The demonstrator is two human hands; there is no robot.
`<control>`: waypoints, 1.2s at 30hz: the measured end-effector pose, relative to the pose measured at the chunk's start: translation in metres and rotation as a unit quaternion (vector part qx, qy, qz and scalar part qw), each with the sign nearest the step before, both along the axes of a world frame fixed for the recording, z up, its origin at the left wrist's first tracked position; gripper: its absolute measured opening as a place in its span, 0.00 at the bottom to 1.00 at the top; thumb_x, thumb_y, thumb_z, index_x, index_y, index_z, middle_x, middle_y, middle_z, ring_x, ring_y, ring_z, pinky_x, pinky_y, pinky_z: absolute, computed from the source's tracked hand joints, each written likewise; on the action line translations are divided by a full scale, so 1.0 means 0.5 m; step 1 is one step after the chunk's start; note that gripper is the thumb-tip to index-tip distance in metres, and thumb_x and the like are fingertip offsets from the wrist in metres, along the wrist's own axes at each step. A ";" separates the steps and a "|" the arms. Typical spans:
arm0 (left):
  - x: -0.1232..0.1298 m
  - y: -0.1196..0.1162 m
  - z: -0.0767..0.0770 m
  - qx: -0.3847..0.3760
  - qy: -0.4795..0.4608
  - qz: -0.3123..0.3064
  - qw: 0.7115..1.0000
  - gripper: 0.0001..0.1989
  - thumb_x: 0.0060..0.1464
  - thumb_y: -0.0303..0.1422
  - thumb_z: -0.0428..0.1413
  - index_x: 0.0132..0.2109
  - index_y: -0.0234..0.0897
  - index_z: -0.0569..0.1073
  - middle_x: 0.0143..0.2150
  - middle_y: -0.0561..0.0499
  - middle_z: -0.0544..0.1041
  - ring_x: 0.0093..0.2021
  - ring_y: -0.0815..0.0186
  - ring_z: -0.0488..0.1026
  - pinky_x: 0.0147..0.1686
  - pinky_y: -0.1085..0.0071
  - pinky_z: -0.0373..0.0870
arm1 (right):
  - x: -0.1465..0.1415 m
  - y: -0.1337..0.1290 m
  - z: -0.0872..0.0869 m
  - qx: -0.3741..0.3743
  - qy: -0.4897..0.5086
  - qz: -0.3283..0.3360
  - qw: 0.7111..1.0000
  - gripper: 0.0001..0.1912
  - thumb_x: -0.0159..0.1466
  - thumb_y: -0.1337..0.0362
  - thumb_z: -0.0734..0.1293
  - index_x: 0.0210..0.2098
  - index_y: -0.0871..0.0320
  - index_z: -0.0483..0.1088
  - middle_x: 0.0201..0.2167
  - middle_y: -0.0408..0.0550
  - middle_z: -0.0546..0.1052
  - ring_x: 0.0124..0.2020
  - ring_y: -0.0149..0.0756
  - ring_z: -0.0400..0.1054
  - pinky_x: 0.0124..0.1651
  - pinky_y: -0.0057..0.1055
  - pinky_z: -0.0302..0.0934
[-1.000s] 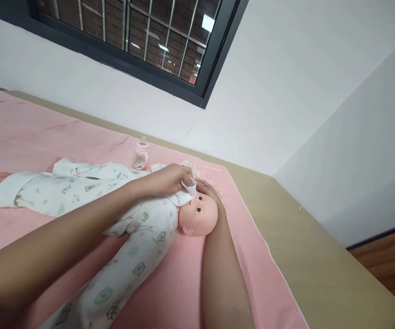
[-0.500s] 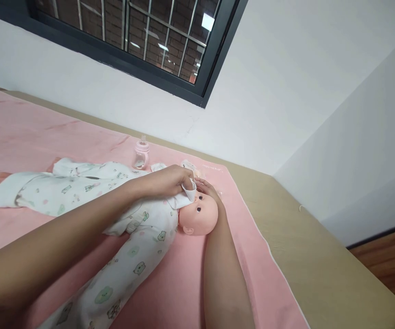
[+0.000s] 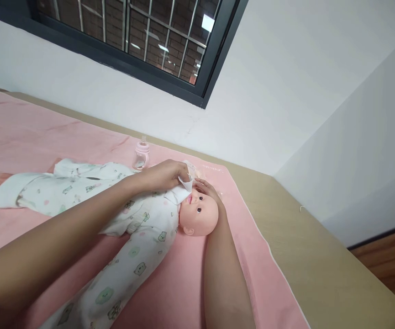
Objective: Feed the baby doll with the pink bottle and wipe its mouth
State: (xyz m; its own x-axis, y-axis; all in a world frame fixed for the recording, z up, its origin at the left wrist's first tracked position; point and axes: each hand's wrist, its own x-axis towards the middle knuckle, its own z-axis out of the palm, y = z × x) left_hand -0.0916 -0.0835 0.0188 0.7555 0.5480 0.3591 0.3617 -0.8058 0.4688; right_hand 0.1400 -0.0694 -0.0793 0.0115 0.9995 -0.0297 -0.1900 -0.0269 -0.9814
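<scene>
A baby doll (image 3: 200, 219) lies on its back, in white pyjamas (image 3: 142, 228) with small green animal prints. My left hand (image 3: 168, 176) is closed on a thin white cloth (image 3: 185, 185), its fingers pinching it near the doll's mouth and chin. Part of the cloth hangs down over the neck of the pyjamas. Cupped around the crown and far side of the doll's head is my right hand (image 3: 211, 189), its fingers lying along the far cheek. The doll's eyes and pink lips show between my two hands.
A pink baby bottle (image 3: 141, 154) with a handle stands behind the doll. Under everything lies a pink mat (image 3: 183, 283) on a beige surface (image 3: 286, 233). White walls and a dark-framed barred window (image 3: 197, 93) rise behind. A small clear thing near my right hand is hard to make out.
My left hand has moved slightly up and left with the cloth, away from the doll's face, so its lips now show. My right hand stays on the head.
</scene>
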 end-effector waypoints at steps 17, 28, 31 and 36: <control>0.001 0.001 -0.005 0.020 0.044 0.002 0.999 0.15 0.41 0.17 0.47 0.29 0.34 0.76 0.35 0.50 0.74 0.34 0.67 0.70 0.33 0.74 0.60 | 0.000 0.001 0.004 -0.006 -0.015 0.004 1.000 0.22 0.51 0.59 0.73 0.45 0.53 0.69 0.40 0.47 0.79 0.47 0.41 0.72 0.53 0.41 0.63; -0.004 -0.003 0.001 0.016 0.075 -0.020 0.997 0.19 0.40 0.16 0.45 0.32 0.35 0.78 0.33 0.51 0.72 0.33 0.68 0.69 0.31 0.74 0.59 | 0.019 0.019 -0.020 0.000 -0.029 -0.005 1.000 0.27 0.48 0.59 0.75 0.47 0.50 0.70 0.41 0.45 0.78 0.50 0.43 0.71 0.54 0.42 0.63; -0.005 -0.006 0.002 0.006 0.078 -0.029 0.997 0.20 0.40 0.16 0.45 0.34 0.36 0.78 0.35 0.51 0.73 0.34 0.68 0.70 0.32 0.75 0.59 | 0.022 0.022 -0.023 -0.003 -0.035 0.003 0.999 0.28 0.48 0.58 0.75 0.48 0.51 0.70 0.42 0.46 0.78 0.50 0.43 0.71 0.53 0.42 0.64; -0.005 -0.006 0.000 -0.003 0.074 -0.035 0.997 0.19 0.43 0.18 0.46 0.34 0.37 0.79 0.36 0.51 0.74 0.34 0.67 0.70 0.32 0.75 0.60 | 0.020 0.018 -0.016 0.002 -0.041 0.007 0.999 0.27 0.49 0.57 0.74 0.48 0.51 0.70 0.43 0.46 0.79 0.50 0.42 0.71 0.53 0.40 0.64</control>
State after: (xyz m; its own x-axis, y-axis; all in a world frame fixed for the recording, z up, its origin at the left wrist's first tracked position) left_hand -0.0941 -0.0868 0.0187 0.8359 0.4946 0.2378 0.3710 -0.8286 0.4193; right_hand 0.1498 -0.0604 -0.0874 -0.0008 0.9997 -0.0261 -0.1077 -0.0260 -0.9938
